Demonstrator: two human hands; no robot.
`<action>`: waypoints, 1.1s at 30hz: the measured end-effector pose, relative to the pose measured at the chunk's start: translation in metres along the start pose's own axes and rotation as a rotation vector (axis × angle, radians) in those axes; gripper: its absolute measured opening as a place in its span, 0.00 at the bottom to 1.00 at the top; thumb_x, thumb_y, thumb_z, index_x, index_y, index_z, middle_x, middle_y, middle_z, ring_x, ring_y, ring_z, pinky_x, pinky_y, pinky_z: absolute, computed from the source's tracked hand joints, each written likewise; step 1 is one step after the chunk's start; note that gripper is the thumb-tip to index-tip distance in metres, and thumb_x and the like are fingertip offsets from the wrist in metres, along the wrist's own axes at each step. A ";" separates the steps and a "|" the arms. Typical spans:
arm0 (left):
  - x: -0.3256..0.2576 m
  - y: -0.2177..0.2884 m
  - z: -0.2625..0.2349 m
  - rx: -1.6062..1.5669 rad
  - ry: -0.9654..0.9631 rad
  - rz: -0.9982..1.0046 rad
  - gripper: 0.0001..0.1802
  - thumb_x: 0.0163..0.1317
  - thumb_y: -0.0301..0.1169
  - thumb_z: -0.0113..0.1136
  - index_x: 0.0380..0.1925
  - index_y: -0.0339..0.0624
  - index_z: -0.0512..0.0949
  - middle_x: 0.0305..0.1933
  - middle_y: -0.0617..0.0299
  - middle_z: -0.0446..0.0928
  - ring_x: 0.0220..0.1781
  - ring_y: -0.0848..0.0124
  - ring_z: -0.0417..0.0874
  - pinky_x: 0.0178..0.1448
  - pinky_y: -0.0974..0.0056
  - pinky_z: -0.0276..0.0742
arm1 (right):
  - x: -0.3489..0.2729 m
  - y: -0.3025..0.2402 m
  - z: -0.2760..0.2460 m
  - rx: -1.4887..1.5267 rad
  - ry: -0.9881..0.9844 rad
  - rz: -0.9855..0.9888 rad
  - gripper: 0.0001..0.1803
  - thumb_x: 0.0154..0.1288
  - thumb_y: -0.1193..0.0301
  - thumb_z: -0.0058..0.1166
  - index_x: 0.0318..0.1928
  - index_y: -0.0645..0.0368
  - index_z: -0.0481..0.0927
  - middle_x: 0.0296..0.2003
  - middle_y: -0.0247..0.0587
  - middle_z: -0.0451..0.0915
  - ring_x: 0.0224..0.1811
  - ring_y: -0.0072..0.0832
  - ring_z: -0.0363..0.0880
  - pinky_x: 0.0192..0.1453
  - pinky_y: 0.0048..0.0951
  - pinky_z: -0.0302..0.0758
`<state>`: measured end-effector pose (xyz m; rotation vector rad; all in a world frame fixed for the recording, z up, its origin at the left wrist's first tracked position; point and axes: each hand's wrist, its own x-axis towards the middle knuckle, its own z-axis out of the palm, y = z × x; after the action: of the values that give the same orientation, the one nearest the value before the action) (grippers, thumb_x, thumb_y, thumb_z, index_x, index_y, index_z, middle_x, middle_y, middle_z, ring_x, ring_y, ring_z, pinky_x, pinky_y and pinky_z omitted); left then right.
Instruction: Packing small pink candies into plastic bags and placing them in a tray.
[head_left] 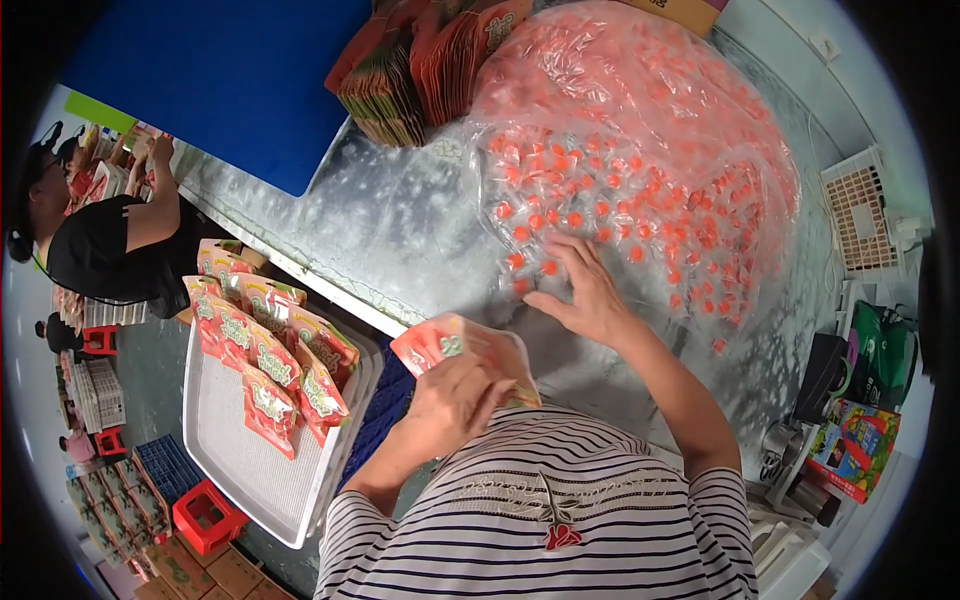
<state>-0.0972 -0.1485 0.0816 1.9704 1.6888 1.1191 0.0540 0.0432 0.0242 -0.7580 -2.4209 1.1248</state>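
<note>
My left hand (pixel 455 395) grips a red and orange stand-up pouch (pixel 440 343) close to my chest. My right hand (pixel 585 290) lies fingers spread on the near edge of a big heap of small clear-wrapped orange sweets (pixel 640 160) on the steel table (pixel 400 230). To my left a white tray (pixel 250 460) holds several filled pouches (pixel 265 355) laid in overlapping rows.
A stack of flat empty pouches (pixel 420 70) sits at the table's far side beside a blue board (pixel 230 70). Another person (pixel 100 240) works at the far left. Red stools and blue crates (pixel 205 515) stand on the floor. A white basket (pixel 860 215) and boxes are at right.
</note>
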 end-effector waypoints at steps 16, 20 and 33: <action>-0.014 -0.015 -0.001 0.038 0.044 -0.205 0.08 0.54 0.20 0.67 0.27 0.33 0.75 0.32 0.51 0.78 0.26 0.62 0.80 0.27 0.65 0.75 | -0.020 0.021 0.035 -0.349 -0.036 -0.219 0.42 0.48 0.58 0.70 0.64 0.54 0.66 0.65 0.50 0.60 0.70 0.50 0.55 0.74 0.56 0.48; -0.007 -0.013 0.000 0.035 0.049 -0.180 0.08 0.54 0.20 0.67 0.26 0.33 0.75 0.31 0.51 0.79 0.26 0.62 0.80 0.28 0.65 0.75 | -0.014 0.027 0.022 -0.359 -0.048 -0.174 0.51 0.43 0.49 0.70 0.68 0.49 0.64 0.70 0.47 0.55 0.74 0.49 0.46 0.76 0.54 0.44; 0.004 -0.002 0.000 -0.006 0.060 -0.182 0.12 0.54 0.24 0.68 0.21 0.34 0.72 0.25 0.51 0.73 0.22 0.57 0.75 0.25 0.59 0.72 | -0.047 0.040 0.041 -0.449 -0.047 -0.356 0.28 0.49 0.61 0.66 0.53 0.52 0.77 0.60 0.46 0.68 0.67 0.50 0.60 0.72 0.54 0.54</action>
<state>-0.0987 -0.1437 0.0814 1.7547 1.8508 1.1247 0.0825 0.0123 -0.0369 -0.3929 -2.7412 0.4746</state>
